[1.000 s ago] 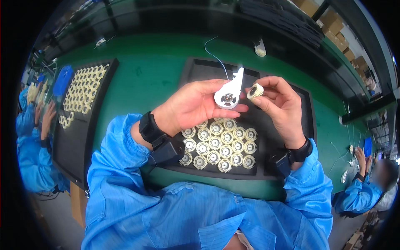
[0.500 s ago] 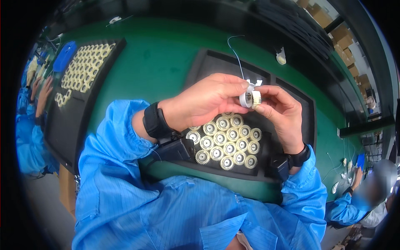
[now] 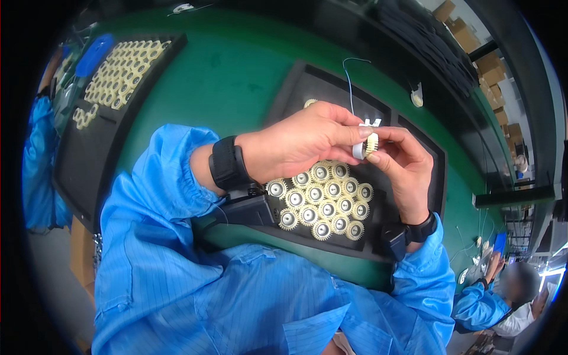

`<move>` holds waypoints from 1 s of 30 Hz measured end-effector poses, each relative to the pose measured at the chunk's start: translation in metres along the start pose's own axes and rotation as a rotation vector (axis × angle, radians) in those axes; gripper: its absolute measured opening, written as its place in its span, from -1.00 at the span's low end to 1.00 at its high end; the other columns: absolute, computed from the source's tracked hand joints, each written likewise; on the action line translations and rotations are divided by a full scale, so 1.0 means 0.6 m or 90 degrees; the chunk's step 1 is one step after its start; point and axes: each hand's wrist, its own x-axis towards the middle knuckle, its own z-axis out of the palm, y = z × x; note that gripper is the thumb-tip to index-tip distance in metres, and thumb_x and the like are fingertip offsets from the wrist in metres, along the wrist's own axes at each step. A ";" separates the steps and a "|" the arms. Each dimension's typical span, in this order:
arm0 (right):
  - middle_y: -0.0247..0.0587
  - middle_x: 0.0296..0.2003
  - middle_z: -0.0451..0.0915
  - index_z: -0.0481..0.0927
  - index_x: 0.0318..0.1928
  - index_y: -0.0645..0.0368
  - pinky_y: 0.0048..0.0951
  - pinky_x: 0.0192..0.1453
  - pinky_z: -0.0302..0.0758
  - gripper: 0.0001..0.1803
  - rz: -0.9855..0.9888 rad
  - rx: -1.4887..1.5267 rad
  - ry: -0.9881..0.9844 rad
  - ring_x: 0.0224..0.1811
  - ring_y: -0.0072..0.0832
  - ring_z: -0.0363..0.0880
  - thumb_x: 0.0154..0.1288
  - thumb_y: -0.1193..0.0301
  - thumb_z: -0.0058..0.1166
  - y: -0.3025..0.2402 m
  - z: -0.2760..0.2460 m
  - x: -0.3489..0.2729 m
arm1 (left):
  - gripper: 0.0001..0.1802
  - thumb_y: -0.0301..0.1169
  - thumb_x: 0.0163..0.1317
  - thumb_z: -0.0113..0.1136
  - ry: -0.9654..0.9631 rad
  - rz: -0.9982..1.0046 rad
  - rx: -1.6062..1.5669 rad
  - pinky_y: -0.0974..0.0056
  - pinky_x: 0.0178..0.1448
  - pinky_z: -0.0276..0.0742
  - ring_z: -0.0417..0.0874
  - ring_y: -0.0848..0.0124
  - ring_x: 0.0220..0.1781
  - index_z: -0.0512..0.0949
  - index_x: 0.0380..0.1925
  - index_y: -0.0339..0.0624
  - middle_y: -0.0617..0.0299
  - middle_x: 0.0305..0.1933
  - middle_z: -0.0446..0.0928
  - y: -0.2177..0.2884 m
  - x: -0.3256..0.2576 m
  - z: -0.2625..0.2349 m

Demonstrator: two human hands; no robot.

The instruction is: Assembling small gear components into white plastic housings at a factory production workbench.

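Note:
My left hand (image 3: 302, 141) pinches a small white round housing (image 3: 359, 150) with white prongs at its top and a thin blue wire (image 3: 350, 89) rising from it. Against its right side, my right hand (image 3: 409, 165) grips a cream toothed gear (image 3: 372, 144) between thumb and fingers. The two parts meet between my fingertips, over a black tray (image 3: 289, 97). Just below my hands, several cream gears with dark round centres (image 3: 327, 208) lie in rows in that tray. Part of another gear (image 3: 310, 103) peeks out beyond my left hand.
At the left stands another black tray (image 3: 83, 168) filled with cream gears (image 3: 121, 71), with a blue bin (image 3: 94, 54) beside it. A white part (image 3: 417, 96) lies on the green table (image 3: 228, 77) at the right. Co-workers in blue sit at both sides.
The gear and the housing have turned and now sit closer together, the gear more edge-on. The whole view has shifted slightly, and more of the far tray area shows a gear.

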 end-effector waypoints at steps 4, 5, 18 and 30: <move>-0.17 -0.26 0.64 0.65 -0.16 0.27 -0.44 -0.13 0.53 -0.63 -0.262 -0.311 0.005 -0.22 -0.37 0.60 -0.07 0.55 0.39 -0.026 0.004 -0.005 | -0.75 -0.37 0.35 0.12 -0.037 -0.015 -0.029 0.32 0.09 0.61 0.64 0.38 -0.04 0.51 -0.10 -0.36 0.14 -0.13 0.57 0.003 -0.003 0.003; -0.17 -0.26 0.64 0.65 -0.16 0.27 -0.44 -0.13 0.53 -0.63 -0.262 -0.310 0.005 -0.22 -0.37 0.60 -0.07 0.55 0.39 -0.027 0.004 -0.005 | -0.75 -0.37 0.35 0.12 -0.037 -0.015 -0.028 0.32 0.09 0.61 0.64 0.38 -0.04 0.51 -0.10 -0.36 0.14 -0.13 0.57 0.004 -0.004 0.003; -0.10 0.00 0.54 0.60 0.00 0.20 -0.46 -0.05 0.51 -0.60 -0.207 -0.302 0.258 -0.05 -0.35 0.57 0.09 0.51 0.27 -0.074 -0.111 -0.029 | -0.59 -0.49 0.35 0.02 -0.047 0.095 0.036 0.17 0.28 0.50 0.51 0.00 0.21 0.35 0.14 -0.50 -0.10 0.13 0.48 0.057 0.022 -0.026; -0.14 -0.22 0.48 0.55 -0.06 0.24 -0.41 -0.25 0.52 -0.61 0.118 -0.526 0.030 -0.31 -0.36 0.52 0.02 0.59 0.27 0.035 -0.133 -0.088 | -0.89 -0.63 0.13 0.13 0.293 0.125 0.398 0.28 -0.13 0.63 0.66 0.22 -0.18 0.55 -0.33 -0.45 0.04 -0.24 0.58 0.141 0.277 -0.309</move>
